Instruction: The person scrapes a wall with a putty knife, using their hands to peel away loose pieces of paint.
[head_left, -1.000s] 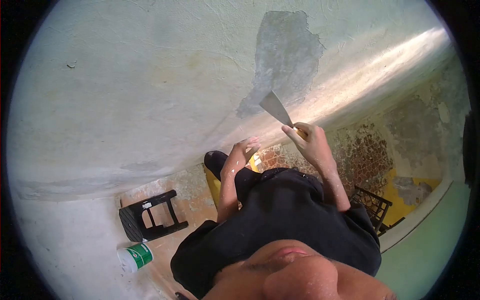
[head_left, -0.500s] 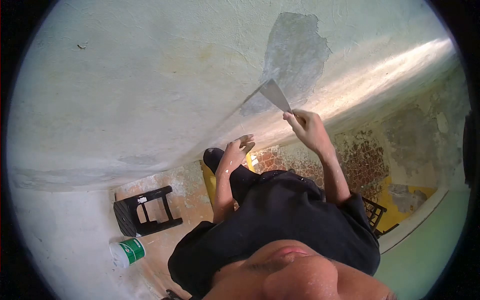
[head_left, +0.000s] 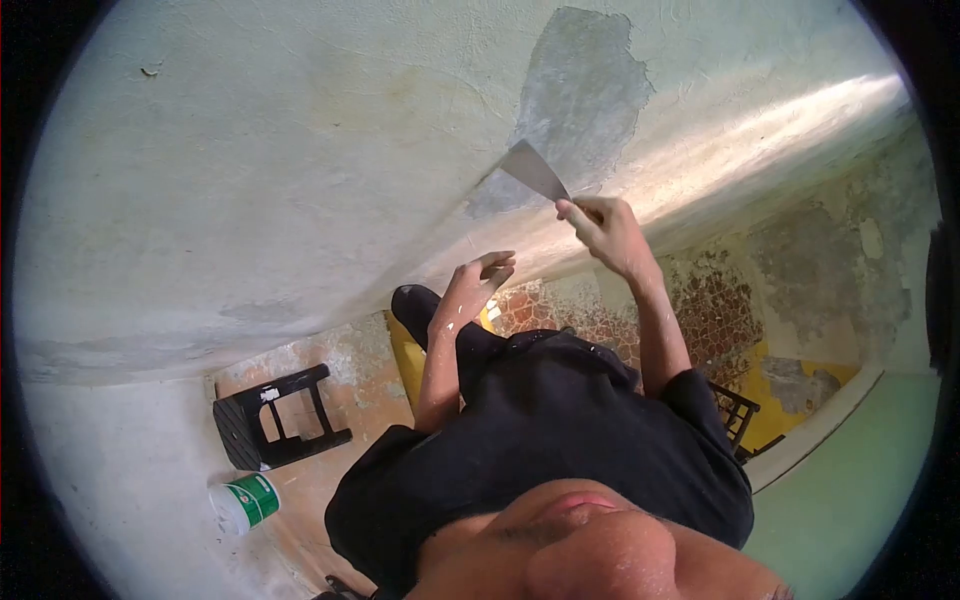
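Observation:
My right hand [head_left: 612,232] is closed around the handle of a scraper [head_left: 535,170] with a wide, flat metal blade. Its blade edge lies at the wall [head_left: 300,180], at the left border of a bare grey patch [head_left: 590,85] where the paint is gone. Lower and to the left, my left hand [head_left: 478,287] hangs near the wall with fingers partly stretched and nothing in them. White flecks speckle its wrist and forearm.
Below on the left, a black plastic stool [head_left: 280,415] lies on its side on the worn floor [head_left: 350,375], beside a white bucket with a green label [head_left: 250,503]. Something yellow [head_left: 408,360] shows by my dark-clad leg. A black rack-like object [head_left: 735,415] sits at the right.
My right hand and the scraper have moved slightly up and left along the patch's edge. The view has shifted a little, and my left hand's fingers are somewhat straighter.

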